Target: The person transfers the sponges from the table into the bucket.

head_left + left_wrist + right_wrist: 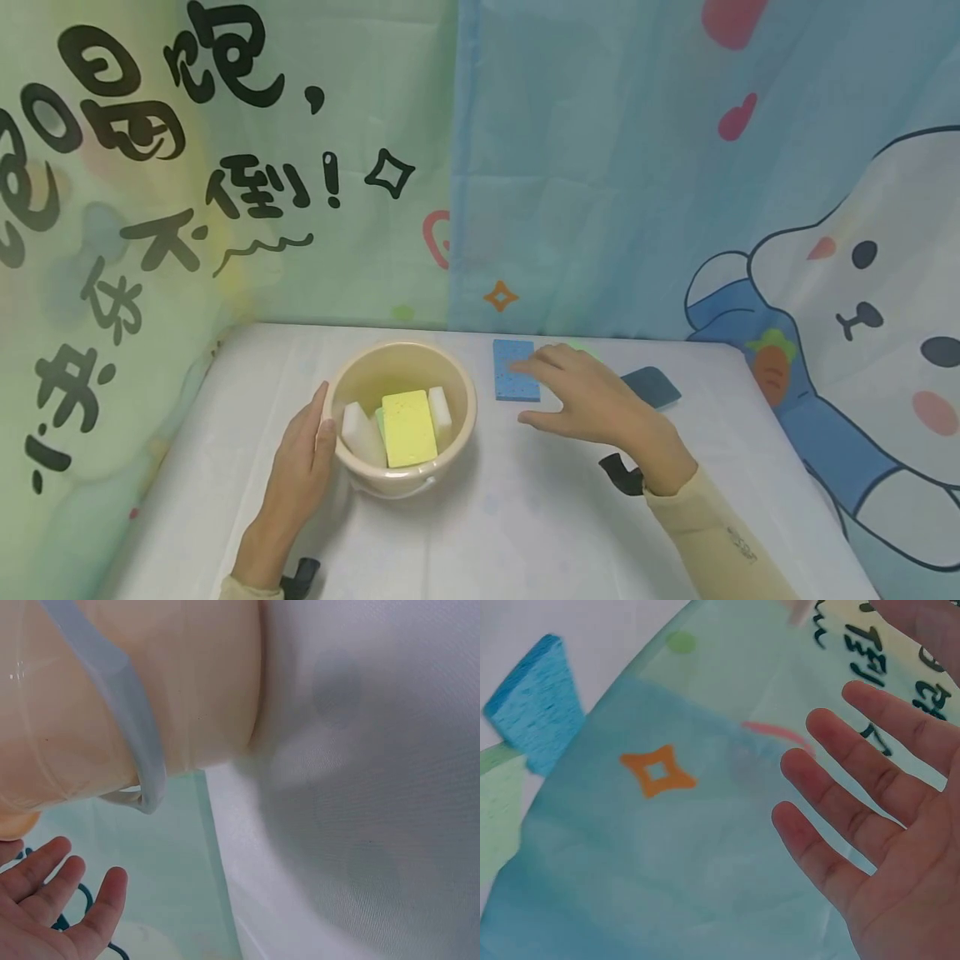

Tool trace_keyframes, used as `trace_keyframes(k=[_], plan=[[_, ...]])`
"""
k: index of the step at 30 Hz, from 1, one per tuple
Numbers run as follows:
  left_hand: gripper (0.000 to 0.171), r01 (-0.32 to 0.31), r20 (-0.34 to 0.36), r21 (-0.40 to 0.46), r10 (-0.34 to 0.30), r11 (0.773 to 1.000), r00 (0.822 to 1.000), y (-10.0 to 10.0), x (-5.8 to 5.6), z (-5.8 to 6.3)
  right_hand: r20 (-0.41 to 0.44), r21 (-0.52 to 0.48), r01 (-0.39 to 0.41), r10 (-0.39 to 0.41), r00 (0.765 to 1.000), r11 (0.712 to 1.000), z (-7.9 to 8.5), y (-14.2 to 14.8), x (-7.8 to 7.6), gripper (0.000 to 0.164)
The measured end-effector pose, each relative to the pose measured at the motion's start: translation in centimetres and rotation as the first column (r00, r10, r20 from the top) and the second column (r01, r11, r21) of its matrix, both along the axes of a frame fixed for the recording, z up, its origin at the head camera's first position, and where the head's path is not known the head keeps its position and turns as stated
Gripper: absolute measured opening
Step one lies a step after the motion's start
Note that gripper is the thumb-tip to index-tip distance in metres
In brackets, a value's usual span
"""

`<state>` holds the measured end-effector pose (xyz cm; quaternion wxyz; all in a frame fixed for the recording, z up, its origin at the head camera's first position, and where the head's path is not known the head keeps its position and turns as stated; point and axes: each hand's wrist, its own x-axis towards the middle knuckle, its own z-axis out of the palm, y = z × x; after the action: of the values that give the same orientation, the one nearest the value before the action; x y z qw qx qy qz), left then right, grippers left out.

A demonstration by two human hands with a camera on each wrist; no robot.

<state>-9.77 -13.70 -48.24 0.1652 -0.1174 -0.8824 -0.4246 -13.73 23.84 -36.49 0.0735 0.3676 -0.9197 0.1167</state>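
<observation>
A cream bucket [401,354] with a pale handle [139,739] stands on the table, left of centre. Inside it lie a yellow sponge [409,428], white blocks [363,435] on either side, and a sliver of something green. My left hand [302,450] is at the bucket's left side, fingers extended along the rim. Above the table to the right, my right hand [588,396] is held with fingers spread and nothing in them, overlapping the edge of a blue sponge [514,379] in the head view. A light green sponge [501,814] is mostly hidden behind that hand in the head view.
A dark teal flat piece [652,387] lies right of the right hand, partly covered by the wrist. White cloth covers the table [480,517]. Printed curtains [570,167] hang along its back and sides.
</observation>
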Motion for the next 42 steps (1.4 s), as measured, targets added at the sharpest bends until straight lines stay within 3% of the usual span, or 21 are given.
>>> trace_keyframes(k=[14, 25, 35, 42], plan=[[0.049, 0.003, -0.001, -0.006, -0.003, 1.000, 1.000, -0.1, -0.1, -0.1, 0.149, 0.035, 0.199, -0.202, 0.968, 0.979, -3.3, 5.1, 0.3, 0.057], [0.049, -0.010, 0.013, -0.007, 0.010, 1.000, 1.000, -0.2, 0.0, -0.2, 0.293, 0.059, 0.317, -0.320, 0.901, 0.947, -5.9, 8.2, 0.1, 0.057], [0.049, -0.009, 0.009, -0.009, 0.009, 1.000, 1.000, -0.1, 0.1, -0.1, 0.290, 0.108, 0.351, -0.367, 0.884, 0.930, -8.9, 9.9, -0.9, 0.064], [0.050, -0.005, 0.010, -0.009, 0.005, 1.000, 1.000, -0.1, 0.1, 0.1, 0.335, 0.132, 0.361, -0.385, 0.860, 0.923, -10.2, 10.3, -1.4, 0.068]])
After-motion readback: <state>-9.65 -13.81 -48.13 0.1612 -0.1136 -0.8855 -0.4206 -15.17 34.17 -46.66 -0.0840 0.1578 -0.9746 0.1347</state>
